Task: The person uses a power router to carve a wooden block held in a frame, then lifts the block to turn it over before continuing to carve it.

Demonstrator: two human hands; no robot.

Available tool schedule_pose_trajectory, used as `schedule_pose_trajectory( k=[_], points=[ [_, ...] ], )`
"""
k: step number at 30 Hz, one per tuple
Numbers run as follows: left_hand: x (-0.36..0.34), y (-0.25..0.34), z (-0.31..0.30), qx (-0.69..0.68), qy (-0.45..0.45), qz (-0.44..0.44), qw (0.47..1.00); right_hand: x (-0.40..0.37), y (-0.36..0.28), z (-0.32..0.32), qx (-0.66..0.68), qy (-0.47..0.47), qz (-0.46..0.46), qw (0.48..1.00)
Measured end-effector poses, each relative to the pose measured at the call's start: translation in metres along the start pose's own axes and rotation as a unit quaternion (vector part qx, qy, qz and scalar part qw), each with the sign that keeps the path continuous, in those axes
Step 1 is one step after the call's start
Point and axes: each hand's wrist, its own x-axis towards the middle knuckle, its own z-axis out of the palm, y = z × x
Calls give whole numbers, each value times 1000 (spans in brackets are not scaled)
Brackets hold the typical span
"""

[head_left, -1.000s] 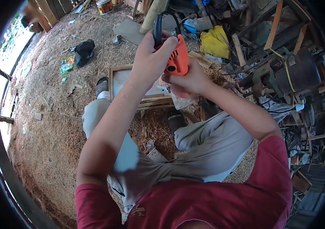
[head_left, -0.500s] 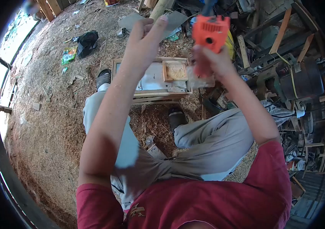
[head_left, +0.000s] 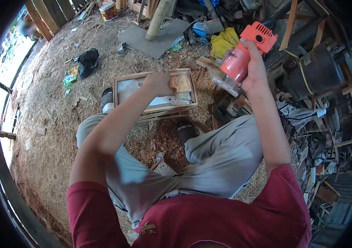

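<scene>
My right hand (head_left: 253, 68) is wrapped round an orange-red power tool (head_left: 242, 62) with a clear base, raised to the right of a shallow wooden-framed tray (head_left: 120, 93). My left hand (head_left: 158, 84) is low over the tray, at the left edge of a small wooden frame (head_left: 181, 82) lying inside it. The fingers of that hand bend downward and are partly hidden, so their grip on the small frame is unclear. Beneath the hand, the tray shows a pale metallic surface.
Behind the tray, a wooden post (head_left: 158, 22) stands on a grey sheet (head_left: 138, 39). A yellow cloth (head_left: 224, 42) and a dark motor-like cylinder (head_left: 318, 70) are at the right. A black bag (head_left: 88, 62) lies on the shavings-covered ground, at the left.
My left hand has come down from the air to the small frame in the tray. The orange-red tool, still in my right hand, has moved right and tilted.
</scene>
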Motion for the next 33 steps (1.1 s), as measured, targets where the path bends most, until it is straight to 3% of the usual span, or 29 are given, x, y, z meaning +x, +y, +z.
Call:
schedule_pose_trajectory(
  k=[2,5,8,11,14,17,26,29,33],
  points=[
    [10,2,24,72,26,13,997,6,8,-7,14,6,36,999],
    [28,-10,76,74,161,29,984,12,24,-17,-25,24,45,998],
    [46,-23,100,73,141,35,987,17,37,-22,-60,24,63,996],
    [31,-5,65,105,137,41,984,17,42,-22,-57,10,93,994],
    [21,-1,67,192,278,101,936,8,35,-12,-66,3,109,992],
    [19,0,65,213,336,105,911,10,34,-14,-62,-16,111,992],
    [6,-31,82,282,294,199,891,2,34,-11,-98,-41,91,990],
    [-13,-33,82,160,232,278,918,0,33,-11,-86,-30,102,991],
    [-20,-23,80,27,146,297,943,5,34,-14,-93,-31,98,990]
  ],
)
